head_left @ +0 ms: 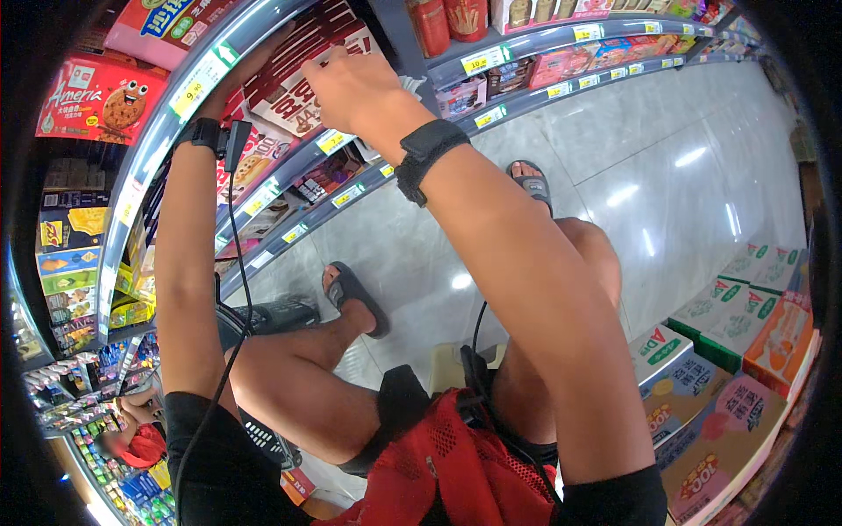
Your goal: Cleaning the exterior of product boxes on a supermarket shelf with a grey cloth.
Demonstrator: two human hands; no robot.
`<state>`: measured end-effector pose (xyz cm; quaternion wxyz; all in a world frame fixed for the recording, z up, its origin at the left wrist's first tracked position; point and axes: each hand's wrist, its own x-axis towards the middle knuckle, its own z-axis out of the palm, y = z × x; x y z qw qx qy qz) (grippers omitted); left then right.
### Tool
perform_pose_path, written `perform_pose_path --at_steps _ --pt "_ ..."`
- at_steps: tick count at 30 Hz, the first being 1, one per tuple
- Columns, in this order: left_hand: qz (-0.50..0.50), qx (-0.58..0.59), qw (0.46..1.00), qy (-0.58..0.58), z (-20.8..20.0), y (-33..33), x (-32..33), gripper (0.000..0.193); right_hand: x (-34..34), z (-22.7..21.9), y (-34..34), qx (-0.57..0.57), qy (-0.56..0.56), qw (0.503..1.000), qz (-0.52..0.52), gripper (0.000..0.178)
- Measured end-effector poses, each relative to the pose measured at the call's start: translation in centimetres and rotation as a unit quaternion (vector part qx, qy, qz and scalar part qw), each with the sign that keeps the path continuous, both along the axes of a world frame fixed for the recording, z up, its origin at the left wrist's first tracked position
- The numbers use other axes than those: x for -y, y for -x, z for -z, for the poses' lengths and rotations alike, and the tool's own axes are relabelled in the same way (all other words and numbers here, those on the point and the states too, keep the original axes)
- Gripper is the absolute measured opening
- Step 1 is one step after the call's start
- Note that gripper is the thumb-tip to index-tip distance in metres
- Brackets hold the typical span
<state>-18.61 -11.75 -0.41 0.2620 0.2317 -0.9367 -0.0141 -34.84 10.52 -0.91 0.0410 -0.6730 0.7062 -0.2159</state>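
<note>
My right hand (355, 88) reaches over the shelf at the upper middle. Its fingers are curled in on a dark red and white snack package (289, 103), and the fingertips are partly hidden. On the package's left side my left hand (254, 66) reaches in behind the price rail, in shadow, its fingers not showing clearly. More dark red packages (307, 39) stand behind in the same row. A pink-and-white package (254, 158) with a cookie picture lies just below my hands.
A curved shelf rail (189, 96) with price tags runs past my left forearm. Red cookie boxes (103, 101) stand at the upper left. Stacked cartons (702, 412) fill the lower right. A dark crate (279, 316) sits by my left leg; another person (136, 438) is at the lower left.
</note>
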Motion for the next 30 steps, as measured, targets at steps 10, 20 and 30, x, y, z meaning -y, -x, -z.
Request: perform_pose_path --at_steps 10,20,30 --pt "-0.012 0.011 1.0 0.017 0.7 4.0 2.0 0.061 -1.6 -2.9 2.6 0.008 -0.036 0.998 0.051 0.026" --pt "-0.005 0.022 0.999 0.04 0.1 6.5 -1.3 0.061 -2.4 -1.3 4.2 0.128 -0.194 0.968 0.094 0.067" --pt "0.004 0.053 0.997 0.058 0.4 8.9 -0.6 0.062 0.2 3.0 4.0 0.236 -0.18 0.952 0.07 0.079"
